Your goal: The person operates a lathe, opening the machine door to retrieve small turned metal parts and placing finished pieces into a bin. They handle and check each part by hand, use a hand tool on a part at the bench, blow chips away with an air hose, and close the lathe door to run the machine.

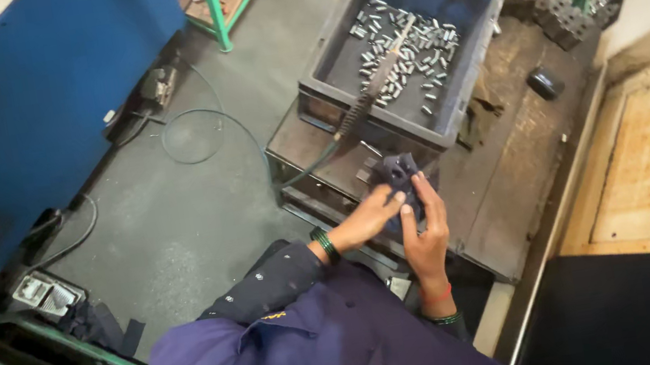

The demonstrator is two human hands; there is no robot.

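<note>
Grey bin (465, 114) of small metal pins (404, 46), blue panel (15, 117), floor cable (197, 133)

Both hands meet at the near edge of the table (514, 180), the left hand (367, 219) beside the right hand (426, 236), holding a small block (397, 173) between them. Behind the block a bin (481, 22) sits on the table with small pins (408, 46) lying in it. A hose tool (368, 94) leans over the bin's near wall. Right of the bin lies a small puck (544, 83).

Grey bin (452, 116) blocks ahead of hands; bare bench (512, 172) open right; floor (176, 222) open left.
</note>
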